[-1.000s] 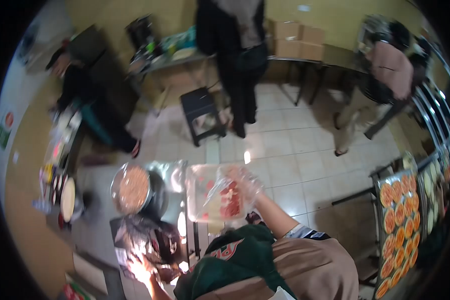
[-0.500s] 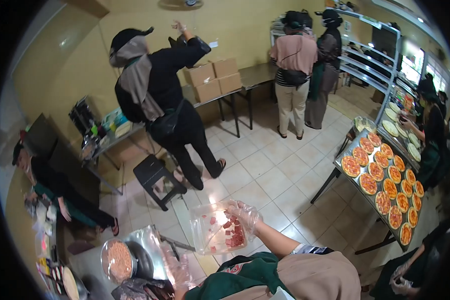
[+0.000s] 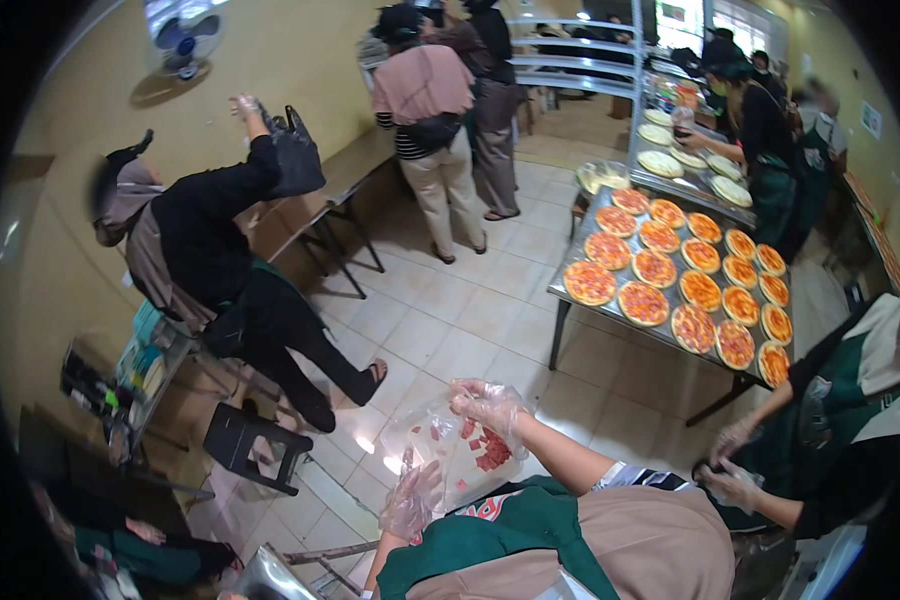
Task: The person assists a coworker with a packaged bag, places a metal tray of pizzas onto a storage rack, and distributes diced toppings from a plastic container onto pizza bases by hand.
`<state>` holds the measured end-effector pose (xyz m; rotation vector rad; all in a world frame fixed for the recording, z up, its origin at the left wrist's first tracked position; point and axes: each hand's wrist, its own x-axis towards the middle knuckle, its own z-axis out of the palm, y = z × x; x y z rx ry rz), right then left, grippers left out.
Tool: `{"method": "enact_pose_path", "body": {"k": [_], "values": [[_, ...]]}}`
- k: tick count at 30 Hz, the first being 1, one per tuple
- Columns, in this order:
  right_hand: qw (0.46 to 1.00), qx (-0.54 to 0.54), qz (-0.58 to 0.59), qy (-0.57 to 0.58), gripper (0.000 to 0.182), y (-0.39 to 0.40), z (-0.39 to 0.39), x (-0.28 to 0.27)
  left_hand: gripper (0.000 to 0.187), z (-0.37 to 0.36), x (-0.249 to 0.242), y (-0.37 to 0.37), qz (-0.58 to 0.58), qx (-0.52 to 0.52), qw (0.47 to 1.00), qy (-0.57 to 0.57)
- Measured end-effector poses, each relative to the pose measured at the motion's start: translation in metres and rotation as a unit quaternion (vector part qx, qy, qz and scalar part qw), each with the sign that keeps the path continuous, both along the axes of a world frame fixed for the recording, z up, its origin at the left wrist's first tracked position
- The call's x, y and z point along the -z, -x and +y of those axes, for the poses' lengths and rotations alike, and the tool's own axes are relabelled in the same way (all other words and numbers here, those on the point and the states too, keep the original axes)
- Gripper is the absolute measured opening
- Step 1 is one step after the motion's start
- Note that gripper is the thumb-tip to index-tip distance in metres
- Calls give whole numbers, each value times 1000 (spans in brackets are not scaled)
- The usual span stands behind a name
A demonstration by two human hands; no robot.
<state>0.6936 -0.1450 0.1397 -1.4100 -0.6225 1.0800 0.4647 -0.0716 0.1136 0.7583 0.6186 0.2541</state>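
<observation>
Your right hand (image 3: 487, 410), in a clear glove, has its fingers clamped on the far right rim of the clear container (image 3: 457, 462). Your left hand (image 3: 413, 498), also gloved, is at the near left side; cannot tell if those fingers grip or only rest there. Container sits in front of your apron (image 3: 530, 525), above the tiled floor (image 3: 440, 335). Inside: red pieces (image 3: 492, 452), mostly bunched toward your right, a few scattered.

Farther out, to your right: a co-worker's gloved hands (image 3: 732, 484), close together. Ahead and right, a metal table (image 3: 610, 307) bears rows of topped round doughs (image 3: 653, 268). Left and ahead: black stool (image 3: 238, 437); beyond it a person in black (image 3: 210, 225), one arm raised, black bag (image 3: 296, 160) beside that arm.
</observation>
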Motion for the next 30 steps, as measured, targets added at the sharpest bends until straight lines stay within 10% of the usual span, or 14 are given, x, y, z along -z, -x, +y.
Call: {"method": "enact_pose_path", "body": {"k": [12,30], "values": [[996,91,13,8,46,-33,-15,-23,59,20,-10,-56,-4,-7,1000,21],[977,-176,122,23,41,49,86,-11,42,-2,34,61,19,-309,948,73]]}}
